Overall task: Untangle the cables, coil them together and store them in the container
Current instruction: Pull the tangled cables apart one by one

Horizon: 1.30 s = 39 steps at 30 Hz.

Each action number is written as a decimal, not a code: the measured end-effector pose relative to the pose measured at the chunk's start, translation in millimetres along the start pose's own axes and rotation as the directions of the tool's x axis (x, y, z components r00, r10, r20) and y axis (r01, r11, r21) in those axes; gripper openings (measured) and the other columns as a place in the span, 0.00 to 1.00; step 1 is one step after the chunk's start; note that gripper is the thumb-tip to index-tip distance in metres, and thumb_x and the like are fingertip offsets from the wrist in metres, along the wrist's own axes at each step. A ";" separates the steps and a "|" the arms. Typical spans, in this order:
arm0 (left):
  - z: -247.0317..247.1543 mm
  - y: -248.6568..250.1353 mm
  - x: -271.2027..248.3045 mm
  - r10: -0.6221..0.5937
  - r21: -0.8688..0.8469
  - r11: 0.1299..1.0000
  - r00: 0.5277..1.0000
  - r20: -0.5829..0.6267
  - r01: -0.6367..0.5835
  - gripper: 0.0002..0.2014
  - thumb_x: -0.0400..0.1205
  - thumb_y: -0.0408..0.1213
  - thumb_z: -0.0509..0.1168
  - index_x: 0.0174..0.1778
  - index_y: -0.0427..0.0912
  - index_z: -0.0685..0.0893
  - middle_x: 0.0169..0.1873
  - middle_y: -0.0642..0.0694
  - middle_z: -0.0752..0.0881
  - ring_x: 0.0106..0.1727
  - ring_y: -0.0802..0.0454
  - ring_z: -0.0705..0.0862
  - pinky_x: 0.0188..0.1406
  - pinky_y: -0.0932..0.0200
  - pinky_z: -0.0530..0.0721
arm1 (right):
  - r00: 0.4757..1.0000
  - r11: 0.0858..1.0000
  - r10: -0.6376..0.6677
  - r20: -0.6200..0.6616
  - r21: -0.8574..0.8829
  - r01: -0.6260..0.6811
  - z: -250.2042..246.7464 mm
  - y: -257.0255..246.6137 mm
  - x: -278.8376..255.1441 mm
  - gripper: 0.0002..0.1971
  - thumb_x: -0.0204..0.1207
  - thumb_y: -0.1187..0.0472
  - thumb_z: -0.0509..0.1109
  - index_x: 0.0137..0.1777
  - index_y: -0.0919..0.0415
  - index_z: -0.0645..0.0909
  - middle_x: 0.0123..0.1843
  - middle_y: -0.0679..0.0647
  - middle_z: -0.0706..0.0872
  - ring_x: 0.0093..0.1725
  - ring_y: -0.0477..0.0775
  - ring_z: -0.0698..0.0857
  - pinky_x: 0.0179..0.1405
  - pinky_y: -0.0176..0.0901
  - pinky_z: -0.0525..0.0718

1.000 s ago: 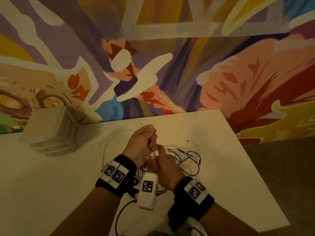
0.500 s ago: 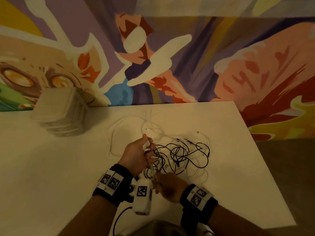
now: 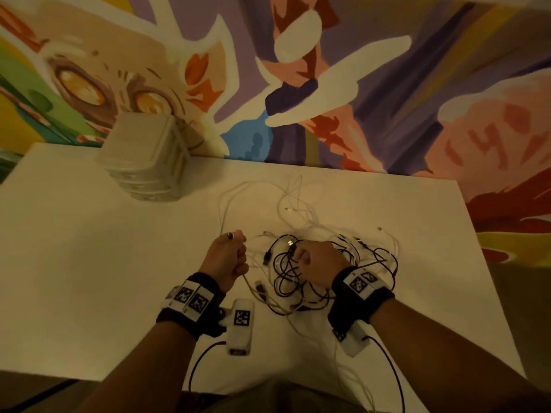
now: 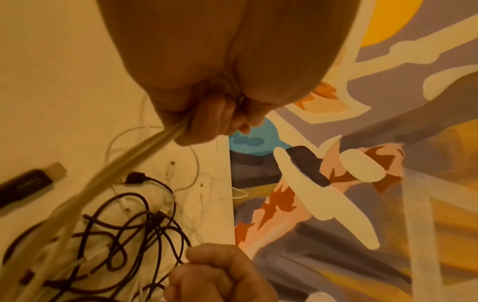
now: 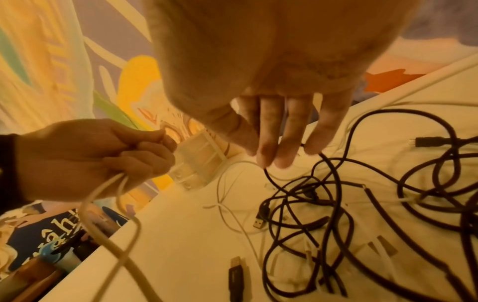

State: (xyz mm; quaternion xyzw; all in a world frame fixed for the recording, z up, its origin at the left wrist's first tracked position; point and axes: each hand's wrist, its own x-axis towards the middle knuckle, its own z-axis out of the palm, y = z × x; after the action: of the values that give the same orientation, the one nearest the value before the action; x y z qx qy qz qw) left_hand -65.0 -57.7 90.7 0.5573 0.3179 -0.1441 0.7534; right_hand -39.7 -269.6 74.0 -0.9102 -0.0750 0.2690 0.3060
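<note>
— What's on the white tabletop besides the hands?

— A loose tangle: thin black braided cables looped over and under thin white cables, spread across the middle and right of the surface. Several plug ends lie among them; a black USB plug lies on the table apart from the main knot, near the front edge. At the far left corner, against the painted wall, stands a clear ribbed plastic container, well apart from the tangle.

— And the hands?

— The left hand is clenched into a fist round doubled strands of white cable, which run taut from under the little finger down toward the tangle. The right hand sits over the tangle, fingertips pinching a black cable just behind its plug.

— Anything in the way?

— The black loops cross over the white strands between the two hands, so the white cable in the left fist passes under or through them; I can't trace which.

— Any writing?

— Both wrists carry black bands with square black-and-white coded markers. In the right wrist view, below the table edge, dark blue cloth shows pale lettering, too cut off to read. The colourful mural shows no legible words.
</note>
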 end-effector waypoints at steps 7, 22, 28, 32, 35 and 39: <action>-10.7 -5.4 3.9 -0.011 0.015 1.000 1.000 -0.029 0.011 0.11 0.89 0.35 0.54 0.40 0.41 0.71 0.23 0.50 0.61 0.22 0.54 0.56 0.18 0.62 0.55 | 0.944 0.947 -0.295 -0.144 -0.178 0.269 27.8 -14.3 5.1 0.10 0.80 0.60 0.61 0.58 0.56 0.80 0.52 0.55 0.85 0.50 0.58 0.82 0.48 0.46 0.79; -16.2 -14.3 -1.9 -0.043 0.107 0.993 0.999 -0.001 0.043 0.12 0.90 0.38 0.54 0.41 0.41 0.71 0.26 0.48 0.65 0.23 0.55 0.58 0.22 0.59 0.58 | 0.969 0.874 0.088 0.231 -0.485 0.036 117.5 -3.5 9.9 0.19 0.75 0.55 0.68 0.64 0.59 0.76 0.58 0.58 0.83 0.58 0.62 0.83 0.55 0.54 0.84; -4.9 -9.2 -5.1 -0.041 0.040 0.998 0.999 -0.016 0.041 0.11 0.90 0.38 0.55 0.48 0.35 0.77 0.26 0.48 0.67 0.25 0.54 0.63 0.25 0.59 0.62 | 0.977 0.953 0.119 -0.174 0.297 -0.063 73.6 -12.9 -7.0 0.03 0.73 0.57 0.72 0.43 0.51 0.80 0.42 0.51 0.88 0.40 0.53 0.87 0.43 0.51 0.88; 26.3 0.1 -13.8 -0.010 -0.025 1.000 0.999 0.031 0.011 0.13 0.89 0.38 0.54 0.47 0.34 0.80 0.36 0.40 0.84 0.33 0.49 0.80 0.29 0.59 0.76 | 0.865 0.870 0.071 -0.498 0.455 0.190 37.0 -31.7 -21.5 0.03 0.74 0.59 0.73 0.43 0.49 0.83 0.38 0.44 0.88 0.38 0.40 0.86 0.40 0.36 0.86; 56.2 10.4 -21.0 0.062 -0.068 0.996 0.995 0.077 -0.057 0.14 0.89 0.39 0.55 0.49 0.34 0.83 0.42 0.37 0.89 0.39 0.45 0.86 0.37 0.54 0.81 | 0.833 0.895 -0.042 -0.552 0.351 0.277 27.3 -42.6 -23.8 0.03 0.74 0.60 0.73 0.46 0.54 0.87 0.40 0.41 0.87 0.39 0.32 0.84 0.40 0.24 0.80; 84.7 24.6 -29.6 0.077 -0.140 0.988 0.994 0.077 -0.066 0.14 0.89 0.38 0.55 0.47 0.36 0.82 0.35 0.42 0.85 0.33 0.49 0.83 0.23 0.63 0.81 | 0.794 0.887 -0.061 -0.604 0.333 0.321 14.4 -43.7 -30.4 0.03 0.75 0.58 0.73 0.44 0.48 0.83 0.35 0.43 0.88 0.35 0.40 0.85 0.35 0.32 0.82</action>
State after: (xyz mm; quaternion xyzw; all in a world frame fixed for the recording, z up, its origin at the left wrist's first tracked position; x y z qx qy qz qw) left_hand -46.3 -132.3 143.0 0.5089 0.2758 -0.1176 0.8069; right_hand -71.8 -236.3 104.0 -0.8480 -0.0130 -0.0436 0.5280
